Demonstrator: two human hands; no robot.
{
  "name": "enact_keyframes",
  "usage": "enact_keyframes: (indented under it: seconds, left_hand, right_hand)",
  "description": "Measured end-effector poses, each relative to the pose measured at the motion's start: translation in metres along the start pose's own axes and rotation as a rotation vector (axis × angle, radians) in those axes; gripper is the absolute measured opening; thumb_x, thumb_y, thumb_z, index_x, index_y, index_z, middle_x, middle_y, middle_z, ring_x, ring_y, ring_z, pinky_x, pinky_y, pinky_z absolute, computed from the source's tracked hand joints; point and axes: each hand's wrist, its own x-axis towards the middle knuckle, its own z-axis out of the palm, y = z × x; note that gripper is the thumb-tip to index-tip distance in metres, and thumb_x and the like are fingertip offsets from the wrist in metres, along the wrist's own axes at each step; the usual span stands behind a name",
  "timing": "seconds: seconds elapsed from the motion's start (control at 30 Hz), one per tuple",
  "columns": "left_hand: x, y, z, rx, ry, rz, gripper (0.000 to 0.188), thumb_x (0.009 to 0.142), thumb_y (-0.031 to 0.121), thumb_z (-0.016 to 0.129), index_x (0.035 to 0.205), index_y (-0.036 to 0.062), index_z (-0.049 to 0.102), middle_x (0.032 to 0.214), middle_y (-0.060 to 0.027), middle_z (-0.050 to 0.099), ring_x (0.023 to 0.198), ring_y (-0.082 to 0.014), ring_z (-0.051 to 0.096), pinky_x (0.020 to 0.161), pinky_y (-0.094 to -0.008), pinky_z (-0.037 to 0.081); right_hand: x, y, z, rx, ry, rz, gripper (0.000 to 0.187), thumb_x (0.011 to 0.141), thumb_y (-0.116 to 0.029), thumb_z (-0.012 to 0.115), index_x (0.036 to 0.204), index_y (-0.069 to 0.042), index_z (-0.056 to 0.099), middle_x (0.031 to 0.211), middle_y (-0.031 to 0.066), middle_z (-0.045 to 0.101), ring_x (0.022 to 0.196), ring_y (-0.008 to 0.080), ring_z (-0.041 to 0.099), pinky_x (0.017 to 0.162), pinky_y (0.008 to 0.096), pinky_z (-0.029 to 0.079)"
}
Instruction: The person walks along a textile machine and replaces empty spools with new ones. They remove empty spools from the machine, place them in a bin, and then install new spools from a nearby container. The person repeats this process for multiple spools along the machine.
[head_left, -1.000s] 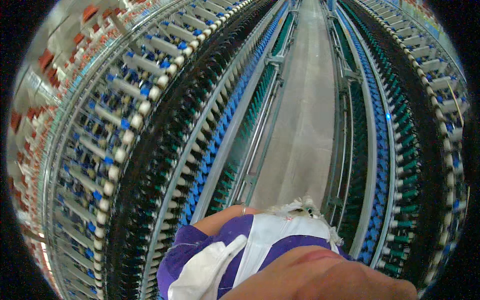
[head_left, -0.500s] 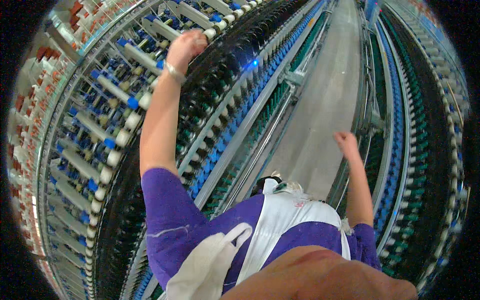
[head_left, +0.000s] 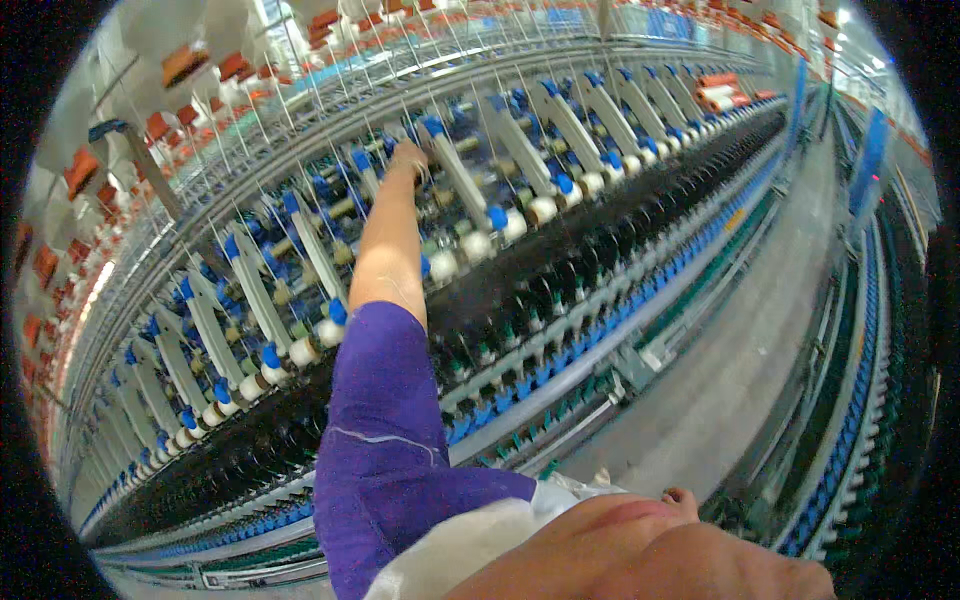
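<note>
My left arm stretches forward over a long spinning machine. At its end my left hand reaches in among the grey drafting arms with blue ends, close to their rollers. Its fingers are blurred, and whether they grip anything is not visible. White rollers line the front of the arms, below the hand. Only a small part of my right hand shows at the lower edge beside my body; its fingers are mostly hidden.
Below the rollers runs a dark band of spindles, then a blue strip and metal rail. A grey aisle floor separates it from a second machine at right. Thread packages hang above; red-and-white bobbins lie farther along.
My view has swung left toward the machine. My left hand has gone from the white rollers to farther in among the drafting arms. My right hand has dropped mostly out of sight.
</note>
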Motion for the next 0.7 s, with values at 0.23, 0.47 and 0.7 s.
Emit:
enact_keyframes:
  seconds: [0.23, 0.47, 0.7]
  left_hand:
    - [-0.026, -0.005, 0.001, -0.456, 0.057, -0.402, 0.021, 0.083, 0.008, 0.066, 0.102, 0.0024, 0.069, 0.108, -0.0208, 0.065, 0.094, -0.0333, 0.065, 0.077, -0.0413, 0.058]
    - [-0.104, -0.020, -0.101, -0.748, 0.394, -0.548, 0.026, 0.090, 0.020, 0.053, 0.102, 0.0029, 0.067, 0.105, -0.0190, 0.067, 0.096, -0.0344, 0.065, 0.082, -0.0456, 0.053]
    - [-0.106, -0.164, -0.207, -1.514, 1.293, -0.489, 0.036, 0.094, 0.023, 0.053, 0.119, -0.0023, 0.051, 0.099, -0.0105, 0.065, 0.084, -0.0213, 0.063, 0.072, -0.0357, 0.050]
  right_hand:
    - [0.221, -0.231, -0.024, -0.205, -0.289, -0.479, 0.027, 0.082, -0.024, 0.067, 0.100, -0.004, 0.068, 0.089, 0.0176, 0.068, 0.079, 0.0302, 0.067, 0.072, 0.0387, 0.052]
    - [0.189, -0.639, -0.044, 0.087, -0.373, -1.532, 0.018, 0.088, -0.011, 0.062, 0.103, -0.001, 0.064, 0.099, 0.0123, 0.066, 0.093, 0.0225, 0.064, 0.082, 0.0338, 0.050]
    - [0.072, -0.922, -0.024, 0.808, -0.717, -1.475, 0.036, 0.090, -0.039, 0.061, 0.108, -0.008, 0.058, 0.095, 0.0015, 0.055, 0.089, 0.0172, 0.054, 0.081, 0.0344, 0.044]
